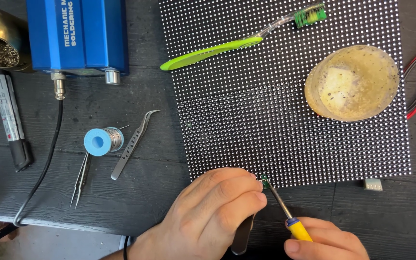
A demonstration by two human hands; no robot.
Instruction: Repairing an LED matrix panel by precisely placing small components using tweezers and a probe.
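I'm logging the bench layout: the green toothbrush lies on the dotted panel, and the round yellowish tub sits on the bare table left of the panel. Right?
Not quite. The head view shows the round yellowish tub on the dotted panel itself, near its right edge, not on the bare table. The green toothbrush does lie on the panel.

Toothbrush and jar on panel, tweezers left.

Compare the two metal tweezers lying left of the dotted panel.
The curved-tip steel tweezers with holes along the handle lie wholly in view, tip pointing up right; the straight fine-point steel tweezers point down, their upper end hidden under the blue solder spool. The curved pair looks broader, the straight pair slimmer. Both are silver metal, lie on the dark wooden table, and neither hand touches them.
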